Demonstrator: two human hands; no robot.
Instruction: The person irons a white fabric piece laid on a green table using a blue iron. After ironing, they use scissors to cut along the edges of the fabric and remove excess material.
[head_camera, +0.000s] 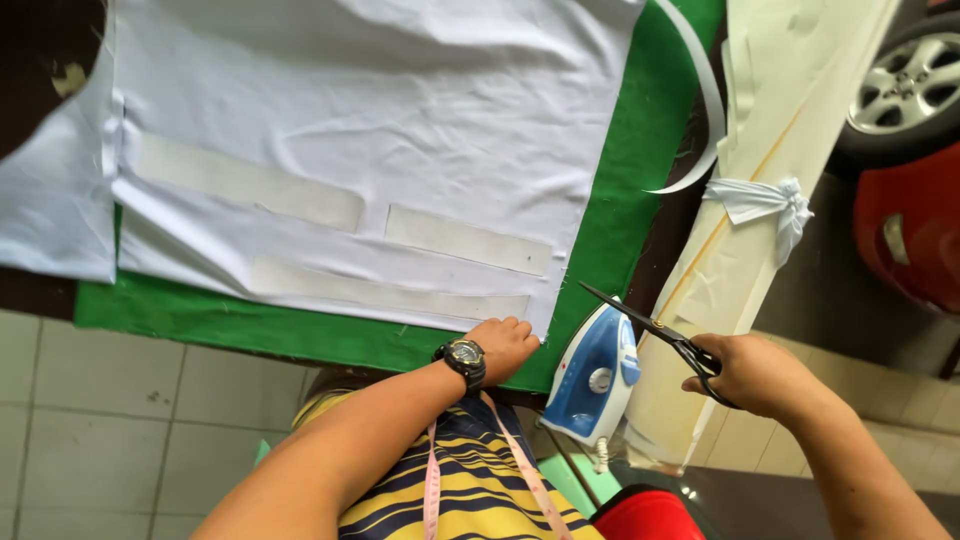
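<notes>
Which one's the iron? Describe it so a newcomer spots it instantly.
Start at the green table cover under the white fabric and follow its near right corner. The iron stands there, between the left hand and the right hand holding black scissors. It alone is blue and white plastic.

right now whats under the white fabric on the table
A green cloth lies under the white fabric, showing along its near and right edges. The left hand presses the fabric's corner. What lies beneath the middle is covered.
</notes>
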